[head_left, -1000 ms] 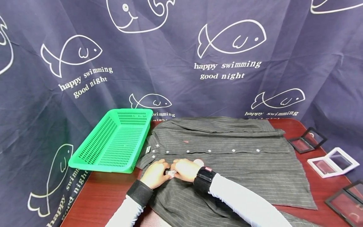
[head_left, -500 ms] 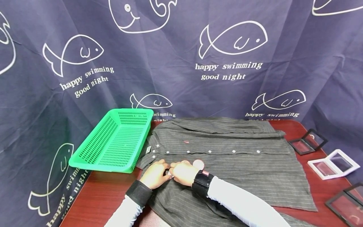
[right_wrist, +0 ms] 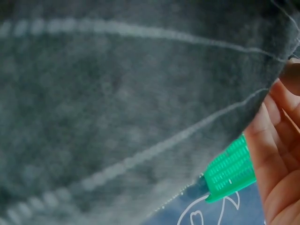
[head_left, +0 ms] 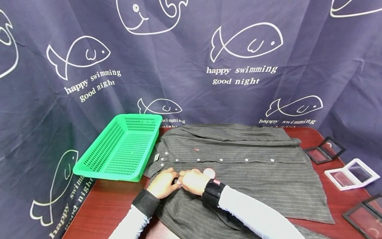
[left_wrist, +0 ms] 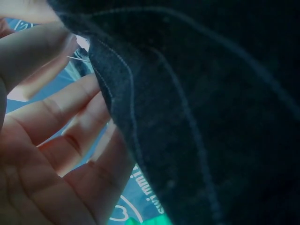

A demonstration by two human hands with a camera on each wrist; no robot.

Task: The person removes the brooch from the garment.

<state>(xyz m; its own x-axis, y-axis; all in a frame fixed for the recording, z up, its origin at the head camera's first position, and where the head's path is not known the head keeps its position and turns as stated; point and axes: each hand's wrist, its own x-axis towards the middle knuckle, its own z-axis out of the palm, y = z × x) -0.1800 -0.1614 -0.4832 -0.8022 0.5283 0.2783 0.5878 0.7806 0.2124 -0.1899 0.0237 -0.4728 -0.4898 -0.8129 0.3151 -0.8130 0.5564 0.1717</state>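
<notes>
A dark grey shirt [head_left: 238, 186] with thin white stripes and white buttons lies spread on the table, its collar towards the left. My left hand [head_left: 163, 183] pinches a raised fold of it, fingertips against the cloth edge in the left wrist view. Close beside it, my right hand [head_left: 194, 182] pinches the same fold, its fingers partly behind the cloth in the right wrist view. Between the hands shows a small whitish bit [left_wrist: 83, 43], with a thin pale line [left_wrist: 78, 59] near it; what they are I cannot tell. Pale pink round discs [head_left: 209, 173] lie beside the right hand.
A green perforated basket [head_left: 89, 173] stands at the left behind the hands. Along the right table edge sit a small black hinged case [head_left: 317, 155], a white one [head_left: 340, 186] and a larger dark one [head_left: 365, 217]. A blue fish-print curtain [head_left: 191, 66] hangs behind.
The right hand has shifted slightly left and down, uncovering more of the discs. The whitish bit between the hands shows less. In the last half second both hands have barely moved.
</notes>
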